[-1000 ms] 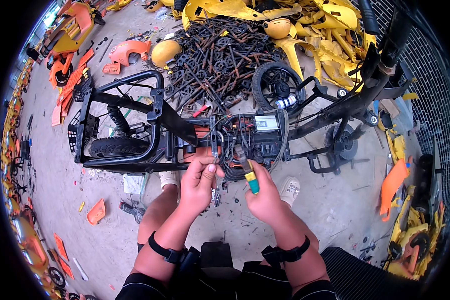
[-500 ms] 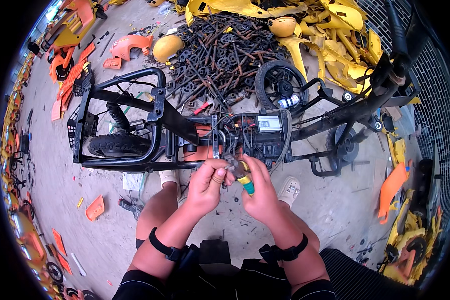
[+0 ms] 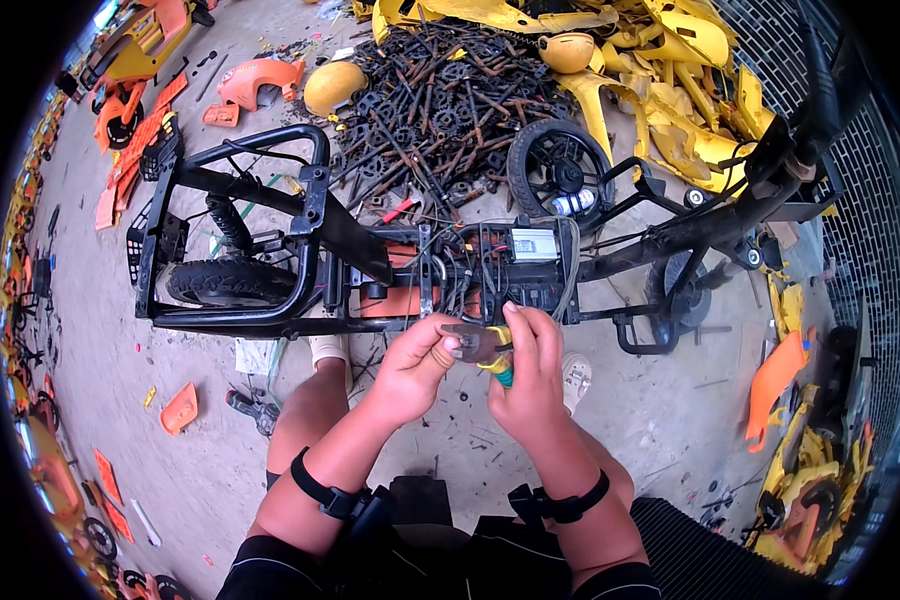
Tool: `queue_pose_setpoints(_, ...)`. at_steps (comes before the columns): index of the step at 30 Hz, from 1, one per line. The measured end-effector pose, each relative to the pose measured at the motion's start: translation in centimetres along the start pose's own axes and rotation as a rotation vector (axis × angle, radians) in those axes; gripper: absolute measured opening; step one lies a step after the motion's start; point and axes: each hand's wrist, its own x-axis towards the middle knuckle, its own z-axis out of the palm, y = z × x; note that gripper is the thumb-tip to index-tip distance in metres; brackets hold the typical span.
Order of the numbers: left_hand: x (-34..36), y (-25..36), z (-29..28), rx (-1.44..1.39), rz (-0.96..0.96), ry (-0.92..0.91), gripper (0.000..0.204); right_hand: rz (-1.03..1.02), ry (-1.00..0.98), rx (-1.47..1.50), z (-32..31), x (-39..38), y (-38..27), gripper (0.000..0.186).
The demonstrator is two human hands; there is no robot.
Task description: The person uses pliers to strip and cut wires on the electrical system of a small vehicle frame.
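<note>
Right hand (image 3: 523, 368): fingers clenched round steel pliers with yellow-green handles (image 3: 478, 344). Left hand (image 3: 413, 372): fingers pinched at pliers' tip, anything held unclear. Pliers hung at near side of black tubular metal frame (image 3: 355, 326). Step looked like plier work; next seemed to need steady pinch.

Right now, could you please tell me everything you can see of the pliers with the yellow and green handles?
The pliers have a broad, dark grey-brown head that looks like worn metal, and handles in yellow and green that look like plastic. The right hand holds them by the handles, partly hiding these. The head points left, close to the left hand; whether they touch, or whether the jaws are open, is unclear. They are held up on the near side of the black scooter frame.
</note>
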Motion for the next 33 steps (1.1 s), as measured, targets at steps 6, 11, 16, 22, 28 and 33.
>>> queue_pose_setpoints(6,-0.8,-0.1,0.6,0.049,0.073,0.047,0.023,-0.034,-0.010,-0.046,-0.7,-0.1,-0.4,0.096)
queue_pose_setpoints(11,-1.0,-1.2,0.5,0.068,0.081,0.052,0.019,-0.028,-0.015,-0.055,-0.8,-0.5,-0.2,0.096)
queue_pose_setpoints(16,-0.9,-1.4,0.6,0.102,0.116,0.058,0.019,-0.007,-0.037,-0.049,-0.9,-0.5,-0.3,0.096)
queue_pose_setpoints(22,-0.5,-1.3,0.6,0.075,0.065,0.057,0.018,0.028,-0.008,0.002,-0.2,-0.7,0.4,0.091)
queue_pose_setpoints(28,0.1,0.2,1.5,-0.108,0.060,0.038,0.013,0.015,0.013,0.077,0.2,-0.4,0.5,0.089)
queue_pose_setpoints(33,0.2,-0.3,0.5,-0.064,0.021,0.006,0.011,-0.019,-0.007,0.035,-0.2,-0.1,0.4,0.086)
